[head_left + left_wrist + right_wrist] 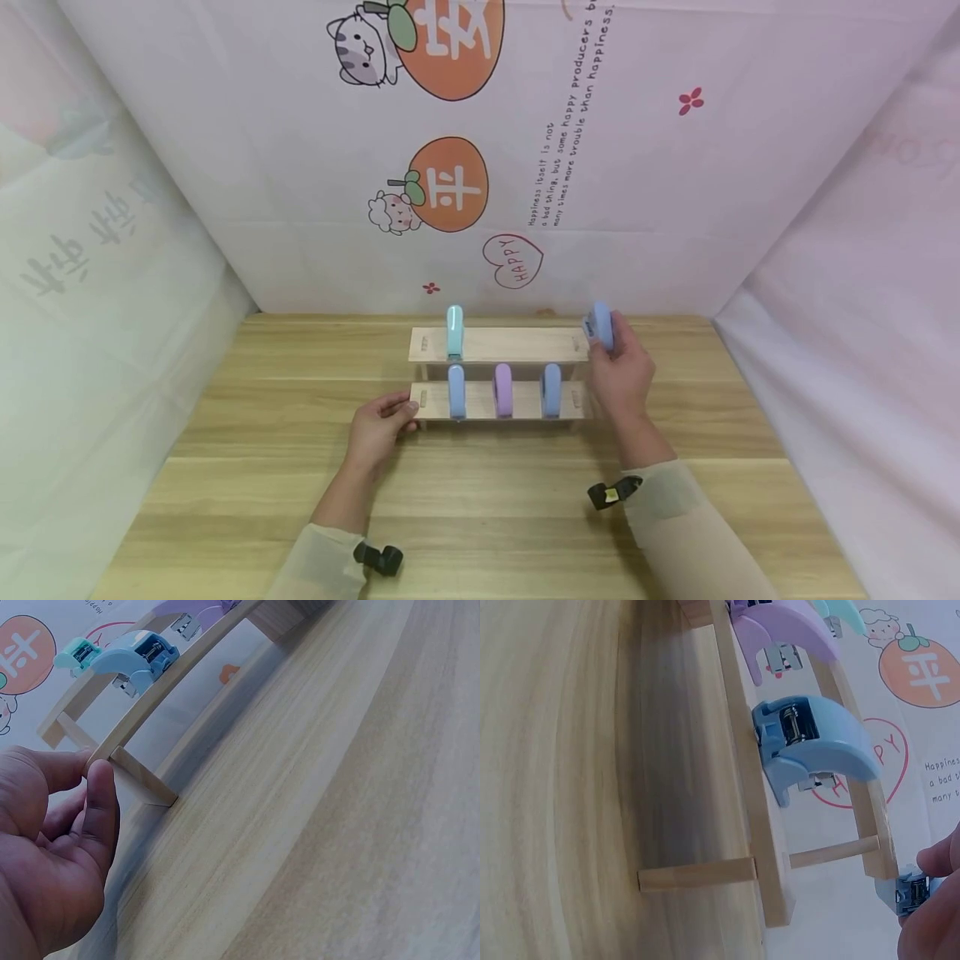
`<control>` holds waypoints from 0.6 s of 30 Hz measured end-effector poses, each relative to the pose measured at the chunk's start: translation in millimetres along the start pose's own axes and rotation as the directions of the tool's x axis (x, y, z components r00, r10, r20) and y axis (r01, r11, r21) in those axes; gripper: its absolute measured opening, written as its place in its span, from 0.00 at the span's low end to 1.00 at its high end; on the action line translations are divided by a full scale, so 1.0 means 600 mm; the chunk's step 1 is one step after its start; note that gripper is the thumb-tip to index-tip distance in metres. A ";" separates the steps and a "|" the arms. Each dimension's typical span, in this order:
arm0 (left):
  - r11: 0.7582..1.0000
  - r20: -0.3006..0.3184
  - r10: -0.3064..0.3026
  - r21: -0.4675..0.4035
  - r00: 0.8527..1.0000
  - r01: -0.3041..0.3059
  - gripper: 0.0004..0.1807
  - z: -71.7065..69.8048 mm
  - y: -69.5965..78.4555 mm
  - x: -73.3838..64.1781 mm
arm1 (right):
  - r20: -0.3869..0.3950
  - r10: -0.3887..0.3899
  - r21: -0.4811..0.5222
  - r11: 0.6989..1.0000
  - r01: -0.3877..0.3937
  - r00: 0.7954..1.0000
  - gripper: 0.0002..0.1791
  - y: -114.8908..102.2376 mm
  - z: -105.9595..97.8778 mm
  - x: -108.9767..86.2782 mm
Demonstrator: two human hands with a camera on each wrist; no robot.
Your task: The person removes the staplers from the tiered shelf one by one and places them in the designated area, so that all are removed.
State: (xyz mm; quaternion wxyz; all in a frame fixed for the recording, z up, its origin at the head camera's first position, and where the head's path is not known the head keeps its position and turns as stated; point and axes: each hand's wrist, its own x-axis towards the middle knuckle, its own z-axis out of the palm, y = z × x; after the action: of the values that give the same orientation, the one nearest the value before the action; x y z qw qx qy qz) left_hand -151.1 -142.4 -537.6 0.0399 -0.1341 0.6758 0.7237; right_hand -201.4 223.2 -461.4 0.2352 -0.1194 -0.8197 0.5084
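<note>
My right hand [624, 371] grips a blue mini stapler [602, 325] at the right end of the back board [517, 343] of a wooden stand. In the right wrist view, that stapler [913, 892] shows its back end and spring, close beside the board's end. Thumb and fingers of my left hand [378, 429] pinch the left end of the front board [525, 403]. On this front board stand a light blue stapler [457, 392], a purple stapler [503, 390] and a blue stapler [551, 390]. A mint stapler [454, 332] stands towards the left of the back board.
The stand rests on a wood-grain table [480, 508] near its back edge. Behind it rises a white printed cloth [622, 250]; further cloth hangs at the left [112, 275] and right [847, 292]. Short wooden legs [697, 874] support the boards.
</note>
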 end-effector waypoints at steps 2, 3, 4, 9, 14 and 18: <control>1.000 0.001 0.000 -0.001 1.000 0.000 0.20 -0.001 -0.001 0.001 | -0.003 0.004 -0.004 1.000 -0.004 1.000 0.30 0.002 0.000 0.000; 1.000 0.000 -0.001 0.002 1.000 0.001 0.20 -0.001 -0.002 0.001 | -0.004 0.005 -0.001 1.000 -0.005 1.000 0.30 0.002 0.000 0.000; 1.000 0.001 -0.002 0.003 1.000 0.002 0.20 -0.001 -0.002 0.001 | -0.007 0.008 0.002 1.000 -0.008 1.000 0.30 0.003 0.000 0.000; 1.000 -0.001 -0.006 0.007 1.000 0.006 0.21 -0.002 -0.005 0.003 | -0.024 0.018 0.017 1.000 -0.018 1.000 0.30 0.009 -0.001 0.003; 1.000 -0.002 -0.001 0.005 1.000 0.001 0.21 -0.001 -0.005 0.003 | -0.028 0.012 0.018 1.000 -0.012 1.000 0.30 0.019 -0.005 0.007; 1.000 -0.005 0.001 0.000 1.000 -0.001 0.21 0.000 -0.004 0.003 | -0.031 0.006 0.028 1.000 -0.005 0.999 0.31 0.028 -0.008 0.010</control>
State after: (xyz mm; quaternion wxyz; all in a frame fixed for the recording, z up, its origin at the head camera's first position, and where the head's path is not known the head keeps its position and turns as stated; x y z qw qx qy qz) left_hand -152.0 -142.4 -540.3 0.0377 -0.1357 0.6759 0.7234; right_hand -205.0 237.2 -472.9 0.2481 -0.1263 -0.8084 0.5187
